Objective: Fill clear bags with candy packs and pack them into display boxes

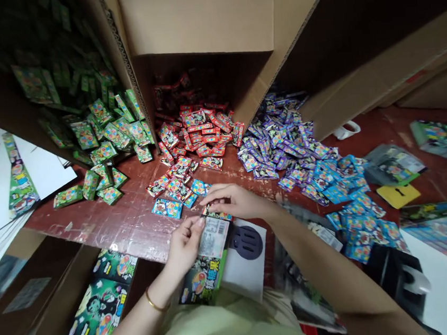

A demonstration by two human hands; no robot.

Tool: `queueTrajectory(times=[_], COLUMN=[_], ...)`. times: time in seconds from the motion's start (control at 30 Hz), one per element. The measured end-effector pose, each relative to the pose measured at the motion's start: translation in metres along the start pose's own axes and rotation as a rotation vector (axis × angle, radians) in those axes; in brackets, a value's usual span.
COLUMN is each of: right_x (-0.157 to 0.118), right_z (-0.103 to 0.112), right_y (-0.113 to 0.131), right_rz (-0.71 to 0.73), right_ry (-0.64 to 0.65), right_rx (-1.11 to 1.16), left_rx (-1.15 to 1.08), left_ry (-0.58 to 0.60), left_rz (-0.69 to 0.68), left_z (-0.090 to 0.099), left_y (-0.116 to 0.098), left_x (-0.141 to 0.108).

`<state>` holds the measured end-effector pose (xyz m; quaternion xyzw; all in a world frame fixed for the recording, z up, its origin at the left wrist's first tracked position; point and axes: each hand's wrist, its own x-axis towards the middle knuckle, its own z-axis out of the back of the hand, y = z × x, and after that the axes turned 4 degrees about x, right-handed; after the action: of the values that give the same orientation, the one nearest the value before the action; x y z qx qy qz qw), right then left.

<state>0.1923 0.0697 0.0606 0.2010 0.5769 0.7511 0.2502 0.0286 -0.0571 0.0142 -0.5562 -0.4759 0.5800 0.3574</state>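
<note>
My left hand (186,239), with a gold bangle on its wrist, pinches the top corner of a green printed box (201,279). The box has a pale label panel (215,237) near its upper end and lies close to my body. Over that end curls my right hand (233,201), fingers bent around a small red packet (218,212) that they partly cover. How far the packet sits inside the box I cannot tell. Just beyond my hands lie a blue packet (167,208) and a loose cluster of red packets (179,180).
Cardboard boxes spill green (104,150), red (203,129) and purple packets (280,143) onto the red table (133,219). Blue packets (357,222) are heaped at right, near a yellow piece (398,195) and a black holder (395,277). Printed green boxes (98,308) fill a carton lower left.
</note>
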Motion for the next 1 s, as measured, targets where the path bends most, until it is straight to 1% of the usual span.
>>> queueTrajectory(times=[0.03,0.13,0.17,0.23,0.27,0.3,0.37,0.4,0.43,0.5,0.57,0.6,0.63,0.67,0.7,0.73,0.77,0.8,0.83,0.9,0.97,1.0], right_x=[0.0,-0.004,-0.006,-0.006,-0.002,0.006,0.035,0.056,0.081,0.135,0.184,0.204,0.219,0.229,0.235,0.236,0.233,0.226,0.215,0.184,0.145,0.125], right_z=[-0.004,-0.022,-0.028,-0.038,-0.041,-0.043,-0.048,-0.054,-0.064,-0.096,-0.139,-0.16,-0.178,-0.191,-0.199,-0.199,-0.193,-0.181,-0.164,-0.122,-0.082,-0.067], right_y=[0.0,-0.006,-0.008,-0.012,-0.014,-0.015,-0.016,-0.016,-0.014,-0.008,0.0,0.005,0.008,0.011,0.011,0.01,0.007,0.003,-0.002,-0.014,-0.023,-0.026], right_rz=[0.004,-0.005,0.005,0.051,0.067,0.075,0.059,0.036,0.007,-0.047,-0.081,-0.128,-0.154,-0.169,-0.181,-0.185,-0.185,-0.182,-0.171,-0.124,-0.079,-0.067], right_ry=[-0.021,-0.185,-0.204,-0.169,-0.162,-0.186,-0.291,-0.333,-0.343,-0.261,-0.187,-0.184,-0.192,-0.198,-0.208,-0.213,-0.213,-0.209,-0.2,-0.176,-0.161,-0.165], right_rx=[0.002,0.044,0.04,0.002,-0.025,-0.053,-0.096,-0.112,-0.128,-0.167,-0.222,-0.281,-0.325,-0.354,-0.381,-0.398,-0.41,-0.42,-0.426,-0.423,-0.407,-0.382], left_rx=[-0.018,-0.062,-0.072,-0.095,-0.11,-0.129,-0.188,-0.226,-0.265,-0.324,-0.338,-0.34,-0.342,-0.345,-0.349,-0.353,-0.358,-0.364,-0.373,-0.391,-0.391,-0.386], left_ry=[-0.024,-0.086,-0.097,-0.116,-0.136,-0.157,-0.196,-0.216,-0.233,-0.269,-0.319,-0.346,-0.369,-0.391,-0.408,-0.421,-0.431,-0.438,-0.445,-0.449,-0.435,-0.421], left_rz=[-0.003,-0.005,0.0,0.019,0.027,0.033,0.05,0.063,0.08,0.117,0.13,0.131,0.131,0.13,0.13,0.129,0.127,0.125,0.122,0.125,0.135,0.137], left_z=[0.001,0.007,0.01,0.017,0.021,0.024,0.032,0.035,0.039,0.046,0.052,0.056,0.059,0.062,0.066,0.069,0.072,0.075,0.078,0.082,0.084,0.084], left_y=[0.001,0.002,0.002,0.005,0.006,0.008,0.013,0.016,0.018,0.023,0.026,0.026,0.027,0.027,0.028,0.029,0.029,0.03,0.031,0.031,0.028,0.026], left_x=[-0.001,-0.005,-0.006,-0.008,-0.01,-0.011,-0.015,-0.017,-0.02,-0.026,-0.032,-0.035,-0.038,-0.04,-0.042,-0.043,-0.044,-0.044,-0.043,-0.04,-0.033,-0.029])
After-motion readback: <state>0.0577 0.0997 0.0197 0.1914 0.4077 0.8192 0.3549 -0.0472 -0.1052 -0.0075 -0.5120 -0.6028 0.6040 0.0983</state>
